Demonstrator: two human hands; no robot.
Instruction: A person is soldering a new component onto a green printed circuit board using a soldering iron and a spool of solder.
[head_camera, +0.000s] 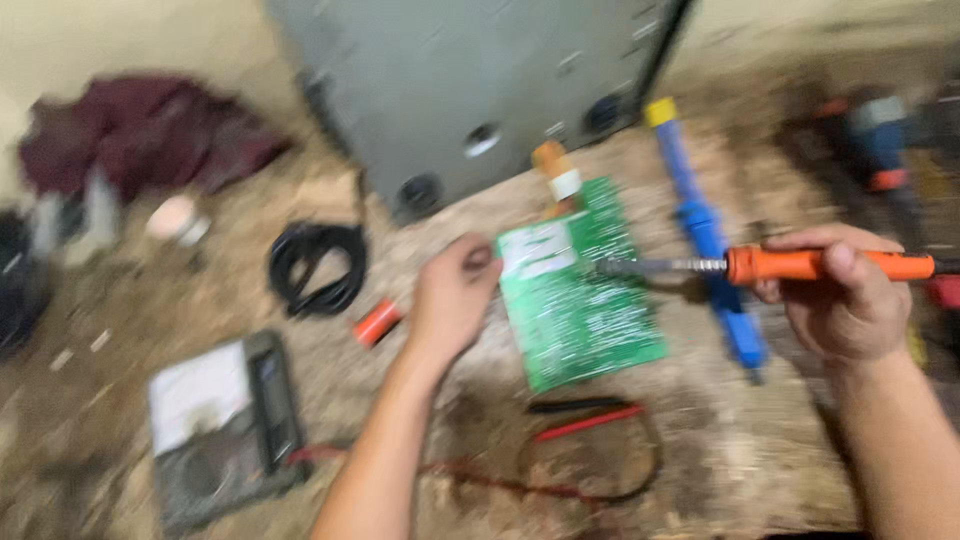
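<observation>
A green circuit board (585, 300) lies tilted on the worn wooden bench. My left hand (450, 295) pinches something small and grey at the board's left edge; what it is stays blurred. My right hand (840, 295) grips an orange-handled soldering iron (800, 265), held level, its metal tip pointing left over the board's upper right part. A blue desoldering pump (705, 225) with a yellow cap lies just behind the iron.
A grey metal case (460, 80) stands at the back. A coiled black cable (318, 265), a small orange cylinder (377, 322), an analog multimeter (225, 425) with red and black probes (585, 415), and a maroon cloth (140, 130) lie around.
</observation>
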